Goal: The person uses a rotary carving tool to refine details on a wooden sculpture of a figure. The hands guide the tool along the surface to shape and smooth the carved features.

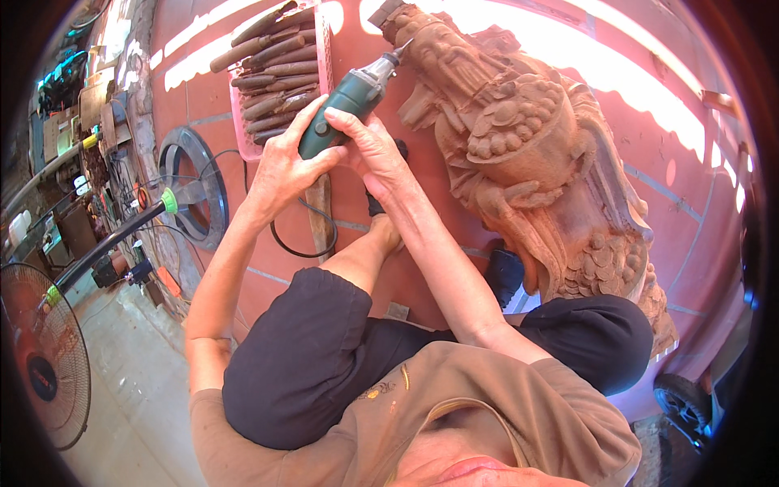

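Observation:
A green rotary carving tool (350,97) points its thin bit at the upper left part of a large carved wooden statue (519,154), which lies tilted on the red tiled floor (365,40). My left hand (284,166) wraps the tool's body from below. From the right, my right hand (369,146) closes over the tool's rear end. The tool's black cord (300,243) loops down under my hands. I sit with knees up in dark shorts (316,349).
A pink tray (242,122) holding several wood-handled chisels sits at the upper left. A standing fan (49,349) with a black pole (105,243) is at the left, beside cluttered shelves (73,105). A small wheel (682,402) shows at the lower right.

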`<state>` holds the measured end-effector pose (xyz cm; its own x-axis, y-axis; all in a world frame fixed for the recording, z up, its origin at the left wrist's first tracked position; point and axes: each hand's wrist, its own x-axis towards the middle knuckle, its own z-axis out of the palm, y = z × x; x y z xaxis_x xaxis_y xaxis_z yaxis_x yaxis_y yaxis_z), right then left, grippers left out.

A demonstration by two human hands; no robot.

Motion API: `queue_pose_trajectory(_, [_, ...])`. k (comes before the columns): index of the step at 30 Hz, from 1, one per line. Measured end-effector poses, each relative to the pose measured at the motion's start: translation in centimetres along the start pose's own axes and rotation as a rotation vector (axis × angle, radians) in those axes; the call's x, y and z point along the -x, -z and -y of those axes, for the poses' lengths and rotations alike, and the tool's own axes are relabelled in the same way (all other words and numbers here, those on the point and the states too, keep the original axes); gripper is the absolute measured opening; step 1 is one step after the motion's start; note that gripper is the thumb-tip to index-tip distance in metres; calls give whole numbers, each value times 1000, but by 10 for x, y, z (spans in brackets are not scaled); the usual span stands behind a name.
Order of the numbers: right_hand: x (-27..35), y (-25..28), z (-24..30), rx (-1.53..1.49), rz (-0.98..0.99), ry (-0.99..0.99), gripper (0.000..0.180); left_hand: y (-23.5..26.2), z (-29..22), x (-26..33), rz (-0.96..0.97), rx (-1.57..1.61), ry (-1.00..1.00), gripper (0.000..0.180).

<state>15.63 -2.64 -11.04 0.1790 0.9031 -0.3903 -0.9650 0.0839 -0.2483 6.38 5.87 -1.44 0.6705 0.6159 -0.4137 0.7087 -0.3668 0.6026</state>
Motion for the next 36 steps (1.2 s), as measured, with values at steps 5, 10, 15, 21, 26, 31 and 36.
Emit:
queue_pose_trajectory(5, [-1,7,-4,34,-47,-11,50,-8,4,3,-3,40,31,77])
queue_pose_trajectory(10, [-1,12,-8,70,-45,0,50,-15,8,5,-32,47,2,77])
queue_pose_trajectory(15, [1,14,-11,86,-79,20,50,-23,16,8,-66,58,-13,78])
queue_pose_trajectory(21, [5,16,-13,107,-86,20,49,-34,24,12,-112,65,-38,78])
queue_pose_trajectory(26, [5,25,-18,126,-97,17,50,-42,26,15,-126,106,-16,78])
queue_pose_trajectory(31, [4,32,-20,153,-109,27,50,-53,34,16,-140,196,-19,78])
queue_pose_trajectory(36, [7,32,-19,170,-125,32,50,-59,32,19,-119,240,58,78])
